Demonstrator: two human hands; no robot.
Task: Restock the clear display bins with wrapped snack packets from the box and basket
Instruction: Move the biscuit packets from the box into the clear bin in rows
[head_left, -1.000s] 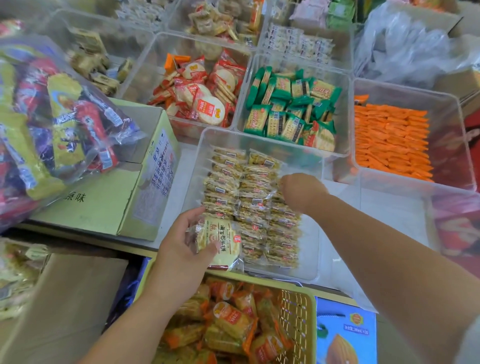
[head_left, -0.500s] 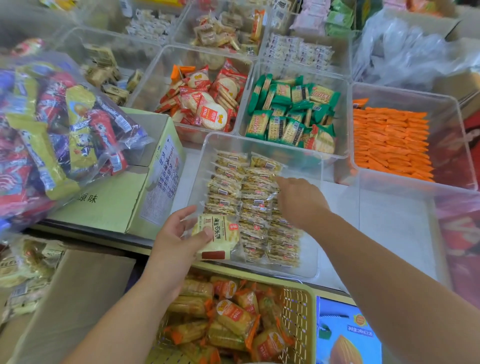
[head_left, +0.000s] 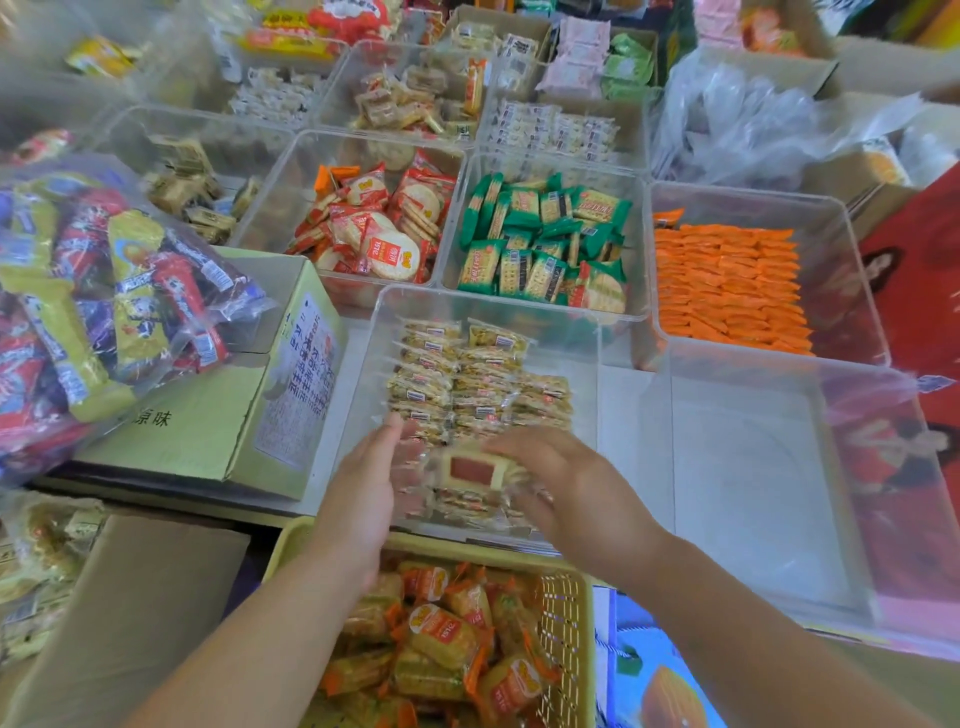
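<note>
A clear display bin (head_left: 584, 332) in front of me holds neat rows of small pale snack packets (head_left: 457, 374). Over the bin's near end a blurred pale snack packet with a red label (head_left: 470, 470) sits between my hands. My right hand (head_left: 571, 488) curls over its right end and holds it. My left hand (head_left: 363, 488) stands beside its left end with straight fingers, palm facing the packet. Below my arms is a yellow basket (head_left: 566, 613) full of orange-wrapped packets (head_left: 447, 639). A green cardboard box (head_left: 208, 415) stands to the left.
A big clear bag of red and yellow snacks (head_left: 93, 312) lies on the box. An empty clear bin (head_left: 753, 467) is at the right. Behind are bins of red-wrapped rice crackers (head_left: 384, 234), green cracker packets (head_left: 545, 244) and orange packets (head_left: 727, 280).
My left hand brought the packet from the bin's near left corner over the bin. My right hand drew back from the rows and took hold of it; the left fingers have straightened.
</note>
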